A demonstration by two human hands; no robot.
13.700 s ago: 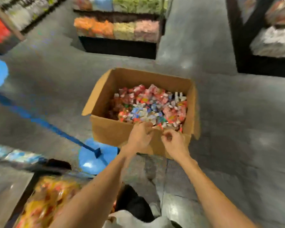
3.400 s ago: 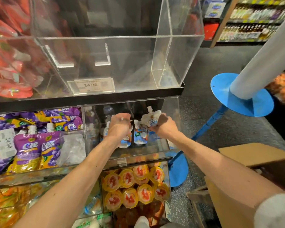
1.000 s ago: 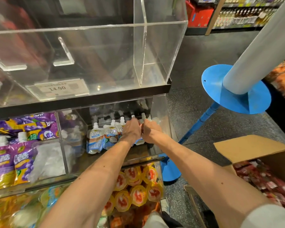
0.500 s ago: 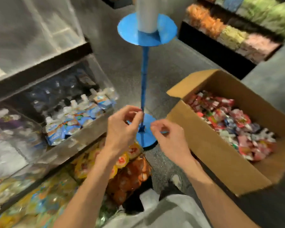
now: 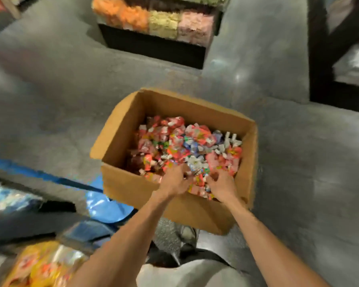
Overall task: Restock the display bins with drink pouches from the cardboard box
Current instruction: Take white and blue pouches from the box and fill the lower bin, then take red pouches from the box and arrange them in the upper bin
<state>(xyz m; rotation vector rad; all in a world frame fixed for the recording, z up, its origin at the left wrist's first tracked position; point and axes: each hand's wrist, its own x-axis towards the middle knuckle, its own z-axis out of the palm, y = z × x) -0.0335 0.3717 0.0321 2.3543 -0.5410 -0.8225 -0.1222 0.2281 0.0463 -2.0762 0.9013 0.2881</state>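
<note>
An open cardboard box (image 5: 133, 191) stands on the grey floor, filled with a loose heap of red, pink and blue drink pouches (image 5: 187, 146) with white caps. Both my hands are inside the box at its near edge. My left hand (image 5: 175, 181) has its fingers curled down onto the pouches at the front of the heap. My right hand (image 5: 221, 183) is beside it, fingers bent into the pile. Motion blur hides whether either hand grips a pouch. The display bins with blue-and-white pouches (image 5: 6, 197) show only as a blur at the left edge.
A blue round stand base (image 5: 108, 208) with a slanting blue pole lies left of the box. Yellow-orange packets (image 5: 42, 264) fill a bin at bottom left. A low black display (image 5: 153, 46) of coloured goods stands beyond the box, and dark shelving (image 5: 340, 59) at right.
My view has swung from the bins to the cardboard box. Both hands, empty in the air half a second ago, have dropped into the pouch heap at the box's near edge.
</note>
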